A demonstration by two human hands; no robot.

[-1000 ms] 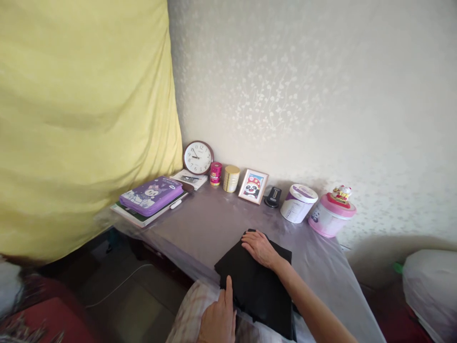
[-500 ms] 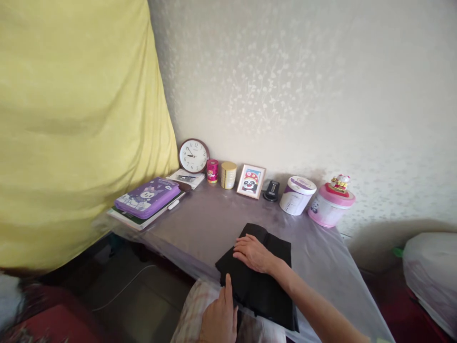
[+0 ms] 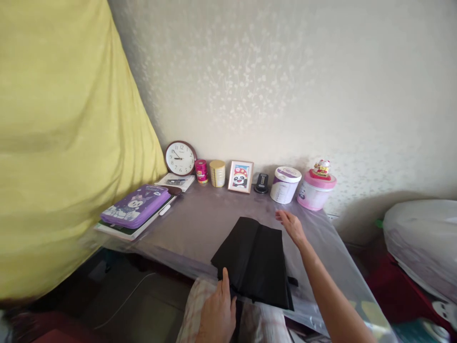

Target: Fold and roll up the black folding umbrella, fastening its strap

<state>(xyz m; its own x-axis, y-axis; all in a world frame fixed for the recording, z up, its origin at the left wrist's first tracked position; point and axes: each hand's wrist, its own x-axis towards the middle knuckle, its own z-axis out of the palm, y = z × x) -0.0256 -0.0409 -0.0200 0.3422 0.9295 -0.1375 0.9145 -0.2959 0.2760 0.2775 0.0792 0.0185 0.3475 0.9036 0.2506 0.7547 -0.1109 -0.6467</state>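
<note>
A folded black fabric piece [image 3: 262, 259] lies on the table near its front edge, with a crease down the middle. A short black strap [image 3: 293, 281] sticks out at its right side. At the lower-left corner of the fabric is my left hand [image 3: 218, 312], index finger stretched along the edge and thumb apart, with black material between them. The fingers underneath are hidden. My right hand [image 3: 292, 227] hovers above the table just past the fabric's upper right corner, fingers loosely extended and holding nothing.
Along the wall stand a clock [image 3: 181, 158], pink can [image 3: 201, 171], yellow can [image 3: 217, 173], panda picture frame [image 3: 240, 176], small black device [image 3: 262, 183], white tub [image 3: 285, 185] and pink tub [image 3: 316, 191] with a cat figurine [image 3: 322, 168]. A purple case [image 3: 135, 206] lies left.
My right hand has lifted off the black fabric and moved right and away from me. My left hand stays at the lower-left corner. The view has shifted slightly right.
</note>
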